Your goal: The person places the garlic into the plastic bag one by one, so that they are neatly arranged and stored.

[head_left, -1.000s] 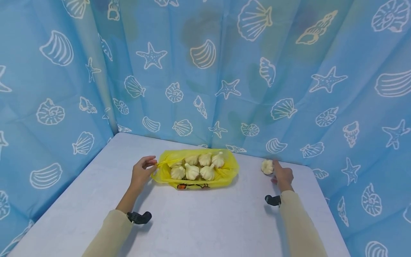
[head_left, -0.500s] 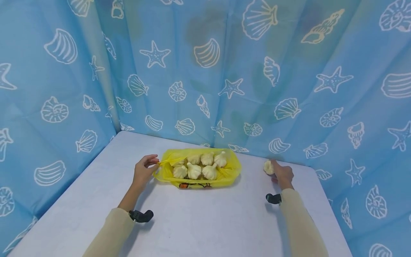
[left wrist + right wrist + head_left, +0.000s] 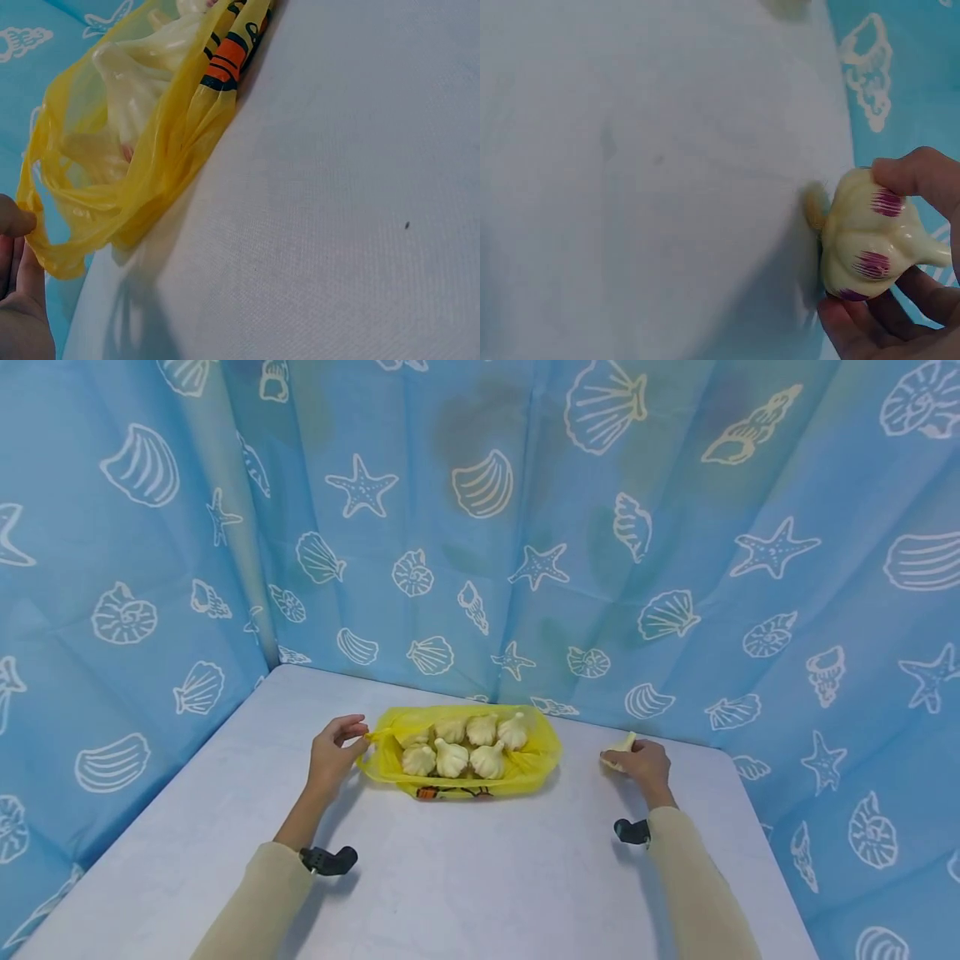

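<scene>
A yellow plastic bag (image 3: 538, 758) lies on the table with its mouth spread wide. Several whitish garlic bulbs (image 3: 452, 758) sit inside it in rough rows. At the bag's left end, my left hand (image 3: 330, 760) pinches the bag's edge between thumb and fingers, as the left wrist view confirms with a stretched yellow loop (image 3: 64, 259). My right hand (image 3: 651, 767), well to the right of the bag, grips a single garlic bulb (image 3: 866, 232) with purple streaks. In the head view the fingers partly cover this bulb, and its stem points up.
The white table (image 3: 480, 877) ends at the back against a blue curtain (image 3: 480, 568) printed with shells and starfish. Another curtain side closes off the left. A black wrist camera (image 3: 328, 862) is strapped to each forearm.
My right hand has shifted slightly left and turned the garlic bulb, so its stem now shows upward instead of its round underside. The left hand and the bag stay about where they were.
</scene>
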Available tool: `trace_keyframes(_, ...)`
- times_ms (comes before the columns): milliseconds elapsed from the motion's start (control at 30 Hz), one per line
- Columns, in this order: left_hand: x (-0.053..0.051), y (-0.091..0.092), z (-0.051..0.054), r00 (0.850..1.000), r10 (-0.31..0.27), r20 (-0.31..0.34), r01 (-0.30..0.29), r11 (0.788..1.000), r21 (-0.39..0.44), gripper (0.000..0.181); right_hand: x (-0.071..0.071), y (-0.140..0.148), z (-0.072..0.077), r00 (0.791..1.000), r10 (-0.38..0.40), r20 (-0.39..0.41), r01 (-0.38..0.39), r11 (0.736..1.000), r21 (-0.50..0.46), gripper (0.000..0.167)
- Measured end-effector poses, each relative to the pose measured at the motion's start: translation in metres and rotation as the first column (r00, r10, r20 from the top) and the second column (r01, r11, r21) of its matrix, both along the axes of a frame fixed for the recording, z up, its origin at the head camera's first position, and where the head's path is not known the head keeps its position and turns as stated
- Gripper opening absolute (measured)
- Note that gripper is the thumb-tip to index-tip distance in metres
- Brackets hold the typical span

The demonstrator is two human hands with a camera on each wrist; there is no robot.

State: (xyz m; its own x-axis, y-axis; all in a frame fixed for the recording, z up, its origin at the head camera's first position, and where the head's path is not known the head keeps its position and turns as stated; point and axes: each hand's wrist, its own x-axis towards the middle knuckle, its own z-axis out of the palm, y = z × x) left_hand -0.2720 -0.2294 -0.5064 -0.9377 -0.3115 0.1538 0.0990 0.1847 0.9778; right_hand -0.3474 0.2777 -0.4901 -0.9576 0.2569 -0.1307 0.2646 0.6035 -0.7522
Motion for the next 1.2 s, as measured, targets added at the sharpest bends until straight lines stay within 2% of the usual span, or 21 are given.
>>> trace_keyframes(133,-0.001,0.001,0.001,1.000,-0.004,0.004,0.004,1.000,-0.021,0.042,0.003,-0.002,-0.001,0.999,0.014,-0.041,-0.011,0.997,0.070,0.064)
trace_keyframes(400,-0.001,0.001,-0.001,1.000,0.006,0.009,-0.005,0.999,-0.046,0.043,0.006,-0.007,-0.004,0.991,0.035,-0.131,-0.018,0.991,0.134,0.062)
trace_keyframes(567,0.000,0.002,0.000,1.000,0.008,0.003,-0.008,0.999,-0.042,0.043,0.009,-0.008,-0.007,0.985,0.040,-0.170,-0.019,0.992,0.124,0.060)
trace_keyframes(833,0.001,0.003,-0.001,0.999,-0.007,-0.050,0.006,1.000,-0.014,0.043,0.012,-0.008,-0.011,0.971,0.034,-0.235,-0.005,0.992,0.125,0.060)
trace_keyframes(1033,0.002,0.004,0.001,0.999,-0.016,-0.047,0.015,1.000,-0.019,0.043,0.014,-0.013,-0.005,0.963,0.039,-0.267,-0.005,0.992,0.127,0.060)
trace_keyframes(1200,0.004,0.003,0.001,0.999,-0.017,-0.039,0.016,0.999,-0.033,0.044,0.014,-0.025,0.006,0.935,0.076,-0.347,-0.040,0.993,0.111,0.060)
